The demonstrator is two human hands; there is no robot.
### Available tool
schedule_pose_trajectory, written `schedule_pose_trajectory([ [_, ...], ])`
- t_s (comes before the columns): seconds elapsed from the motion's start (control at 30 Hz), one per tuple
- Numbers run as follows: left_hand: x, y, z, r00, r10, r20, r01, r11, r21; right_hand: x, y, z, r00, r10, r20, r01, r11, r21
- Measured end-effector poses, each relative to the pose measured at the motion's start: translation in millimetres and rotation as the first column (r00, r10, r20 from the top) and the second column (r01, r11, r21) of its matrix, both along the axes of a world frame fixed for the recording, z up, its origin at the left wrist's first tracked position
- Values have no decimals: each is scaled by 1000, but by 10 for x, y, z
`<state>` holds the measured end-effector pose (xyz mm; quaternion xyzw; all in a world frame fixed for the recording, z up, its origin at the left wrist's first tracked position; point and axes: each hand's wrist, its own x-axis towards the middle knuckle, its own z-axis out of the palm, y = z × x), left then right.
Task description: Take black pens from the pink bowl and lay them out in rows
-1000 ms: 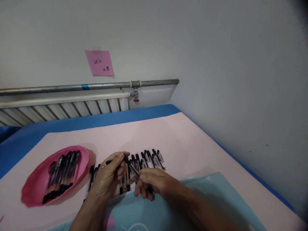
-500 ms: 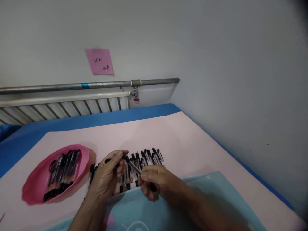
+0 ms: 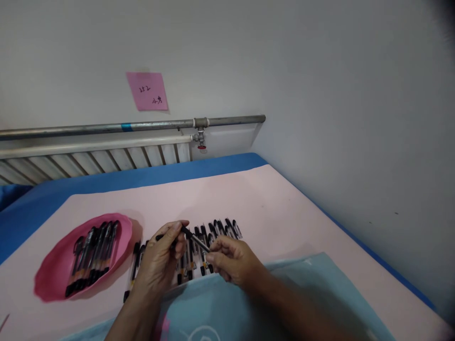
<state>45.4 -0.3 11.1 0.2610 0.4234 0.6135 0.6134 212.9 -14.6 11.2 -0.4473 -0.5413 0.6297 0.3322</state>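
My left hand and my right hand meet over a row of black pens laid side by side on the pink table cover. Both hands are closed. My right hand pinches the barrel of one black pen, whose far end reaches my left fingertips. My left thumb and fingers close on that end, and a short black piece, perhaps a cap, shows behind them. Parts of the row lie hidden under my hands.
A pink oval tray at the left holds several black pens. A light blue cloth lies in front of me. Behind the table run a radiator, a metal pipe and a wall with a pink note.
My right hand has shifted slightly up and right along the pen, which now lies lower and more level. My left hand has barely moved.
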Motion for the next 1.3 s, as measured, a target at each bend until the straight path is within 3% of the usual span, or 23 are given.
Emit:
schedule_pose_trajectory([
  [0.07, -2, 15, -23, 999, 44, 12, -44, 999, -4, -12, -11, -10, 989, -95, 117, 71, 979, 189],
  [0.13, -28, 33, -26, 996, 83, 29, -83, 997, 7, -20, -19, -9, 977, -151, 150, 108, 959, 262],
  [0.27, -163, 91, 2, 988, 89, 124, -92, 996, 19, -21, -7, -1, 996, -82, 30, 81, 995, 61],
  [0.43, -306, 154, 3, 948, 193, 252, -193, 981, -24, 11, 36, -49, 996, -56, -71, 55, 998, -16],
  [0.5, -259, 128, 8, 970, 137, 203, -129, 990, -51, 19, 49, -85, 993, -54, -101, 49, 997, -53],
  [0.63, -47, 17, 41, 986, -117, 117, 124, 991, -53, 10, 57, -113, 991, -35, -128, 22, 994, -103],
  [0.7, 25, -18, 49, 981, -157, 112, 161, 986, -34, 1, 52, -89, 990, -25, -140, 8, 993, -120],
  [1.03, -10, 21, 30, 997, 6, 71, -8, 1000, 28, 17, 24, -24, 996, 76, -39, -81, 986, -145],
  [1.1, -80, 59, 27, 991, 74, 112, -77, 997, 25, 56, 25, -25, 991, 116, 60, -111, 990, -82],
  [1.17, -200, 106, 29, 971, 162, 175, -164, 986, 0, 132, 47, -13, 972, 114, 207, -136, 986, 94],
  [1.23, -338, 152, 37, 940, 245, 236, -243, 969, -35, 249, 103, 8, 922, 27, 386, -155, 939, 305],
  [1.3, -441, 187, 42, 914, 299, 276, -295, 954, -54, 402, 188, 21, 824, -129, 551, -148, 891, 429],
])
